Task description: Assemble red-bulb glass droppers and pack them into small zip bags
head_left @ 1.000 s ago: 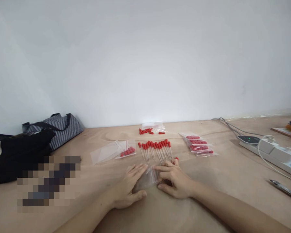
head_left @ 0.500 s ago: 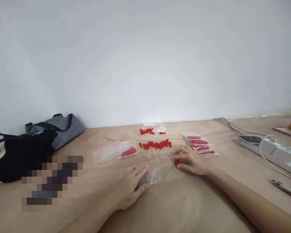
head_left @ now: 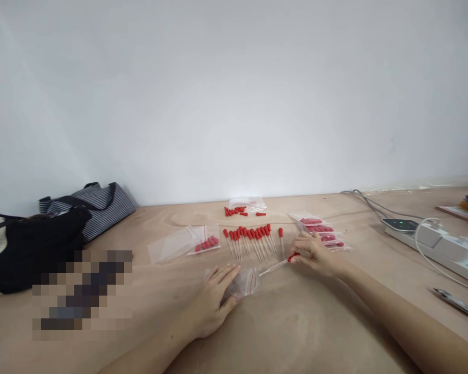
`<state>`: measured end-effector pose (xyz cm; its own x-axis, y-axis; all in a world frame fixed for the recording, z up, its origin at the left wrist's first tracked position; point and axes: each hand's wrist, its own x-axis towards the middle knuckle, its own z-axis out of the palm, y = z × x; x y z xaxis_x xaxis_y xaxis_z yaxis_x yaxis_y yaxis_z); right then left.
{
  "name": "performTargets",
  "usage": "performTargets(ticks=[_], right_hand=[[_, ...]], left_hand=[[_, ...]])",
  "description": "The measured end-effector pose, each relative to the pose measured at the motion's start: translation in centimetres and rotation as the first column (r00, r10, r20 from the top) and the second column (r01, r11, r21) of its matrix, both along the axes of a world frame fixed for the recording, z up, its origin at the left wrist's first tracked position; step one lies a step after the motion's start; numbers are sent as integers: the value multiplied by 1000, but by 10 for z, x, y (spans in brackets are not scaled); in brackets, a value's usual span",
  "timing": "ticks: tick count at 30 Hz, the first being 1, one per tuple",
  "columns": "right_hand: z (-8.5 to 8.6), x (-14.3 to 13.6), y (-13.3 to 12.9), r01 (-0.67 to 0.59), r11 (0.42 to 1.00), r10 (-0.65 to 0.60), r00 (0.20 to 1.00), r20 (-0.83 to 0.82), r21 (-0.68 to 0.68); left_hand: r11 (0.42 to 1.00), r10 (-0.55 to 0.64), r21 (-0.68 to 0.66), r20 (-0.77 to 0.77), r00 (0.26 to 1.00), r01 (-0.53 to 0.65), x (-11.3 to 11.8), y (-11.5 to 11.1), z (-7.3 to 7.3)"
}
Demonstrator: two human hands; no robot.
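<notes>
My right hand [head_left: 315, 254] pinches a dropper by its red rubber bulb [head_left: 293, 257]. The dropper's clear stem [head_left: 273, 267] points left, its tip close to the mouth of a small zip bag [head_left: 246, 282]. That bag lies on the table under my left hand [head_left: 218, 298], whose fingers are stretched out and rest on it. Just beyond my hands, a row of droppers [head_left: 251, 239] lies with red bulbs facing away from me. One separate dropper [head_left: 281, 236] lies at the row's right end, near my right hand.
Filled zip bags [head_left: 320, 228] overlap at the right; another bag with red bulbs [head_left: 207, 244] lies left. Loose red bulbs [head_left: 234, 211] are near the wall. Bags [head_left: 35, 239] stand at far left. A power strip [head_left: 448, 246] and a pen [head_left: 458, 304] are at right.
My right hand has taken hold of a dropper by its bulb and turned its stem toward the zip bag. One dropper at the row's right end now lies apart. My left hand stays put.
</notes>
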<state>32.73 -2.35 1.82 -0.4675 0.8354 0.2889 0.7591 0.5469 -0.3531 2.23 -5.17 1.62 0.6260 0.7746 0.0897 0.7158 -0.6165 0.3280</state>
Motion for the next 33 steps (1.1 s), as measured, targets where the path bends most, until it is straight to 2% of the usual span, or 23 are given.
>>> performTargets(ticks=[5,11,17,22,25,28,33], right_hand=[[-1,-28,-9,-83,996,83,996,-15,36],[-13,-55,-22,-217,976,202,938,-281,-21],[-17,-59,-30,-186,974,128,921,-369,-126],[-24,-54,-25,-113,948,-46,876,-480,-298],[-29,-58,-23,-115,933,-100,828,-552,-341],[-32,-71,-26,-139,934,-101,783,-614,-330],[-32,-79,-25,-155,930,-83,795,-600,-334]], left_hand=[[1000,7,1,-10,1000,-7,2,-1,0],[998,13,55,8,1000,-14,9,-2,-5],[995,-78,71,36,996,75,-1,-2,-1],[988,-150,-23,32,988,150,-16,3,4],[989,-121,-81,44,992,125,-10,2,6],[992,-96,-83,47,994,99,0,-1,4],[995,-90,-31,19,996,91,7,-2,0]])
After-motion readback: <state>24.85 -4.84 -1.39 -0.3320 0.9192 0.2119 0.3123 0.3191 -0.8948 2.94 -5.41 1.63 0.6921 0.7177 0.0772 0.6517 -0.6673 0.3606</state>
